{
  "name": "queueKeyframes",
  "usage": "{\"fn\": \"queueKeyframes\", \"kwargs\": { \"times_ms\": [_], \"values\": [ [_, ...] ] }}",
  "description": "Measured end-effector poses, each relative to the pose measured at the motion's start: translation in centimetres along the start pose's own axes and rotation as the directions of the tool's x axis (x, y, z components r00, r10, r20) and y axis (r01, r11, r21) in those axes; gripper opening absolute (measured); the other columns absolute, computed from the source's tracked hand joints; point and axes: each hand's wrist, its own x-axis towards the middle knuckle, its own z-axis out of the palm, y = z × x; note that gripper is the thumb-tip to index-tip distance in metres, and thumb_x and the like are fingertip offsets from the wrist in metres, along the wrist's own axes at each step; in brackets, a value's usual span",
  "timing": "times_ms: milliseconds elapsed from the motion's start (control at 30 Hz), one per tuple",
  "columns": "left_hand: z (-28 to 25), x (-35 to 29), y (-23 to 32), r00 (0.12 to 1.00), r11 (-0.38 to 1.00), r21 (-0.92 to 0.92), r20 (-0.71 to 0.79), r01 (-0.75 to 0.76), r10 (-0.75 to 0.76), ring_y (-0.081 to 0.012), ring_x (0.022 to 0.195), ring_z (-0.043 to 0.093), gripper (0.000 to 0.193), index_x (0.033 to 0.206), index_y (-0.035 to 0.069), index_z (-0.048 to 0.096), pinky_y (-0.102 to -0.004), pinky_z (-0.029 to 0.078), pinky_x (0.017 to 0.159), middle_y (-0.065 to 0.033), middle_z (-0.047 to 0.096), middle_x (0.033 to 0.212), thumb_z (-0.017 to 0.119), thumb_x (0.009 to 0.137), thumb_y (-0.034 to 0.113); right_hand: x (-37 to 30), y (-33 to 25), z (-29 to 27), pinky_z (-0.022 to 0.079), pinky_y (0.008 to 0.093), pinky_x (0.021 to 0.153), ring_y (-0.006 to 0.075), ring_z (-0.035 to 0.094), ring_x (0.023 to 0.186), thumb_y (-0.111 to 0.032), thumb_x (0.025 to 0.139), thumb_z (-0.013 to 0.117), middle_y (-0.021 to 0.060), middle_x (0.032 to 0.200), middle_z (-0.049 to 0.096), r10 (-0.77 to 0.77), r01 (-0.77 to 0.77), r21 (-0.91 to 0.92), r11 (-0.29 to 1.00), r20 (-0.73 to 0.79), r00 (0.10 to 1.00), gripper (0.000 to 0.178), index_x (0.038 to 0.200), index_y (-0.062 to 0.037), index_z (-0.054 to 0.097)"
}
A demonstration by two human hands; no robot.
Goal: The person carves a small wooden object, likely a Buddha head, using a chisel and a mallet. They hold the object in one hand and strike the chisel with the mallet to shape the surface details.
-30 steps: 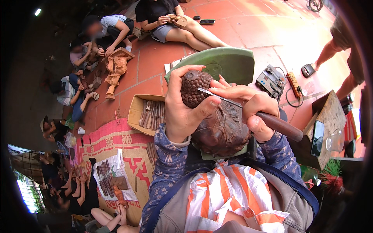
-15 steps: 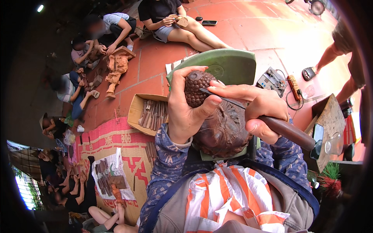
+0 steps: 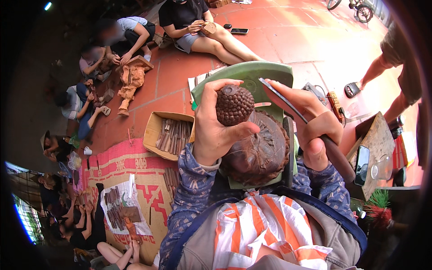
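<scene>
The dark knobbed carving [image 3: 235,107] sits mid-frame. My left hand [image 3: 213,128] is half-curled round its top, thumb underneath; my right hand [image 3: 312,123] is wrapped round a chisel [image 3: 334,155], tip clear of the wood. I'd brace against that thumb and cut lightly. I can't read any writing.

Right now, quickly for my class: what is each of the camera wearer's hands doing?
Left hand: closed around the knobbly dark carving, thumb extended.
Right hand: closed on the wooden-handled chisel, blade tip clear of the carving.
</scene>
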Motion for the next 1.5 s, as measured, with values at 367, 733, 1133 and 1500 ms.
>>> {"fn": "queueKeyframes", "kwargs": {
  "times_ms": [367,733,1133,1500],
  "values": [
    [0.2,0.2,0.5,0.998,0.982,-0.186,0.058,0.018,-0.007,-0.0183,0.089,0.067,0.072,0.118,0.001,0.044,-0.0291,0.054,0.078,-0.0102,0.066,0.093,0.079,0.072,0.042,-0.9,-0.6,0.0,0.034,0.0626,0.1,0.0555,0.047,0.119,-0.031,0.093,0.057,0.0458,0.119,0.047,0.154,-0.073,-0.281,0.957,0.275,0.949,0.037,0.074,0.0,0.05],
    [0.1,0.3,0.3,0.996,0.996,-0.013,0.018,-0.085,0.085,-0.0178,0.087,0.066,0.069,0.117,0.0,0.045,-0.0295,0.053,0.077,-0.0115,0.065,0.093,0.077,0.075,0.044,0.2,-1.7,0.3,0.037,0.0607,0.099,0.0546,0.048,0.118,-0.029,0.094,0.056,0.0453,0.119,0.048,0.227,-0.123,-0.332,0.935,0.294,0.929,0.036,0.074,0.0,0.048],
    [0.1,0.3,0.4,0.997,0.996,0.062,-0.009,-0.071,0.071,-0.0193,0.086,0.064,0.079,0.117,-0.001,0.045,-0.0309,0.052,0.076,-0.012,0.063,0.094,0.071,0.073,0.059,0.4,-2.4,1.7,0.04,0.0563,0.098,0.0516,0.053,0.114,-0.027,0.091,0.062,0.0423,0.12,0.05,0.236,-0.048,-0.519,0.853,0.302,0.924,0.037,0.073,0.0002,0.046],
    [0.1,0.0,-0.2,0.999,0.994,-0.105,-0.027,0.031,-0.035,-0.0153,0.089,0.061,0.095,0.117,0.001,0.048,-0.0292,0.049,0.078,-0.0074,0.061,0.098,0.074,0.054,0.067,0.1,-2.7,2.3,0.041,0.0561,0.097,0.0529,0.049,0.118,-0.031,0.09,0.06,0.0429,0.127,0.042,-0.021,0.091,-0.493,0.865,0.145,0.989,0.034,0.084,0.0005,0.05]
  ]
}}
